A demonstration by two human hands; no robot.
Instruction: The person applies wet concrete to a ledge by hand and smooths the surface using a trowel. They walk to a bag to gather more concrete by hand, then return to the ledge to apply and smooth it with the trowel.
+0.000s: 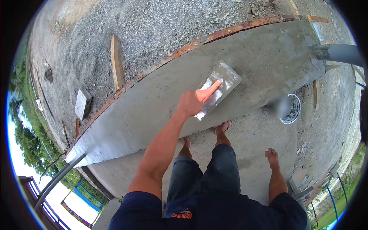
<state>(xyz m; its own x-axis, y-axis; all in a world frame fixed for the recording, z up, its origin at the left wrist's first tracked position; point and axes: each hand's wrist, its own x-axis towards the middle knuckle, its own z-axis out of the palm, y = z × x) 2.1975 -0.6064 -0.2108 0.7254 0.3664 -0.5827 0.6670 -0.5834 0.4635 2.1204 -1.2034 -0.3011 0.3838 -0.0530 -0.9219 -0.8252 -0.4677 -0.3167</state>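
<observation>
Wet concrete slab [153, 111] spans the frame centre. Left hand [188, 104] is closed around the orange handle of the trowel [218, 90], blade flat on the slab. Rigid, light; grasp by handle. Right hand [272, 157] hangs open, lower right.

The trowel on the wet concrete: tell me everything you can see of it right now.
The trowel is a flat rectangular steel float, its grey blade smeared with pale cement, with an orange handle running along its top. It lies blade down and slightly angled on the smooth wet concrete strip, near the strip's inner edge. The left hand is closed around the near end of the handle, arm stretched out. The right hand hangs free, away from it. Nothing else touches it.
</observation>
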